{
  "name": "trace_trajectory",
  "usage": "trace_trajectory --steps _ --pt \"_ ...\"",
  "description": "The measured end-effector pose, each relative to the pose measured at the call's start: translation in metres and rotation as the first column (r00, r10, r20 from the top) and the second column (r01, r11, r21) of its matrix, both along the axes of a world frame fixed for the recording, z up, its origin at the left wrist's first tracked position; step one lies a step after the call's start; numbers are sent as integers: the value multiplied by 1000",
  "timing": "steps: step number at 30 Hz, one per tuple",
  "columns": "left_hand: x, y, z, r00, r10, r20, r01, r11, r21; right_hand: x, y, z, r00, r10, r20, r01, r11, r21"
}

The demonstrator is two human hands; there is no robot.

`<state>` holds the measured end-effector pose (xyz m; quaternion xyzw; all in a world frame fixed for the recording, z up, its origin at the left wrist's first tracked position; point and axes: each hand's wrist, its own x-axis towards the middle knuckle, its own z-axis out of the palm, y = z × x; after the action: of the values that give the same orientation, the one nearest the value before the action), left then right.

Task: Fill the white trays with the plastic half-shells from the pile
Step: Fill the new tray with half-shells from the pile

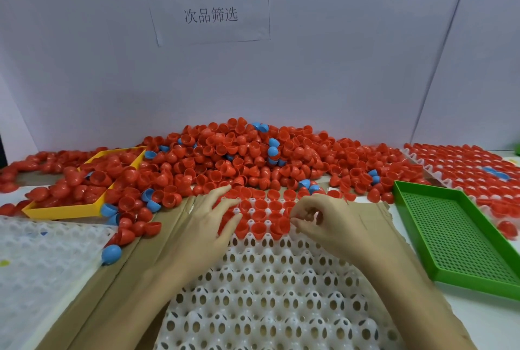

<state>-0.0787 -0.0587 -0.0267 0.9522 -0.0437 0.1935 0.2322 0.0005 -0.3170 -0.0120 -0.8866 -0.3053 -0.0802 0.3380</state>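
Left hand [213, 217] flat, fingers spread and nearly straight, resting on red half-shells [259, 216] already seated in far rows of white tray [267, 287]; holds nothing. Right hand [323, 220] fingers curled at tray's right edge; what they pinch is hidden, cannot tell. Pile [239, 152] lies behind tray, against wall. Tray's near end cut off by frame. Second filled tray [464, 169] far right, partly cut off.

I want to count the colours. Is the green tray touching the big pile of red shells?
Apart. The head view shows bare table between the green tray and the nearest shells of the pile.
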Motion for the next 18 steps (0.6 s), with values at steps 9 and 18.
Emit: trace_trajectory --steps 9,18 --pt "-3 -6 1 980 -109 -167 126 988 94 -3 8 -3 999 -7 -43 4 996 -89" --pt "-5 -5 1 975 -98 -200 121 987 105 3 -8 3 998 -55 -17 52 988 -144"
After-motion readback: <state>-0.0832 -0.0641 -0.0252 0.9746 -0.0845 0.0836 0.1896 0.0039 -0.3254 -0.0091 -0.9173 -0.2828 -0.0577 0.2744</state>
